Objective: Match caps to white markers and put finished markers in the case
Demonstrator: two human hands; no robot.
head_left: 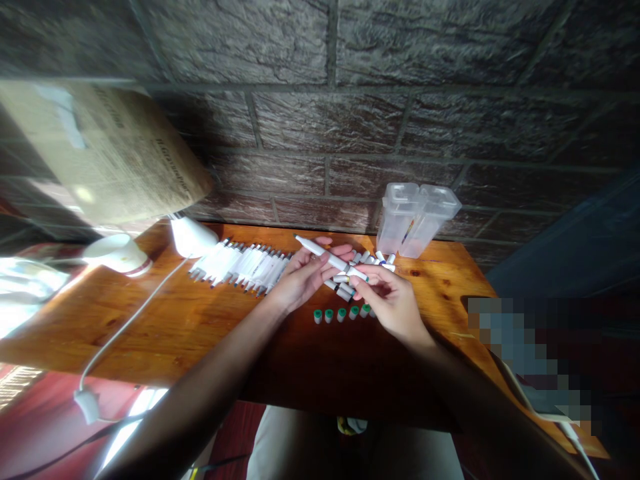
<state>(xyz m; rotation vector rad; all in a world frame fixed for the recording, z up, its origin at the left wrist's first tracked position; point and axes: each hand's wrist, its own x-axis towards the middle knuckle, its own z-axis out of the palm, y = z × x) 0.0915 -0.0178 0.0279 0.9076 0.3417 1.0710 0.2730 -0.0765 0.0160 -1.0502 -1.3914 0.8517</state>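
Observation:
A white marker (pixel 320 252) slants across between my hands, its bare tip pointing up and left. My left hand (pixel 305 275) is closed round its barrel, with the thumb on top and the other fingers partly spread behind. My right hand (pixel 393 300) pinches a white cap (pixel 358 274) with a teal end at the marker's lower right end. Whether that cap is fully seated, I cannot tell. Below the hands stands a row of green-topped caps (pixel 341 315), partly covered by my right hand. Loose white caps (pixel 344 292) lie in a pile behind my fingers.
Uncapped white markers (pixel 240 265) lie side by side on the wooden table (pixel 165 320). Two clear plastic containers (pixel 415 220) stand against the brick wall. To the left are a lamp (pixel 187 233) with its cord and a white paper cup (pixel 120 255). A pixelated patch covers the right edge.

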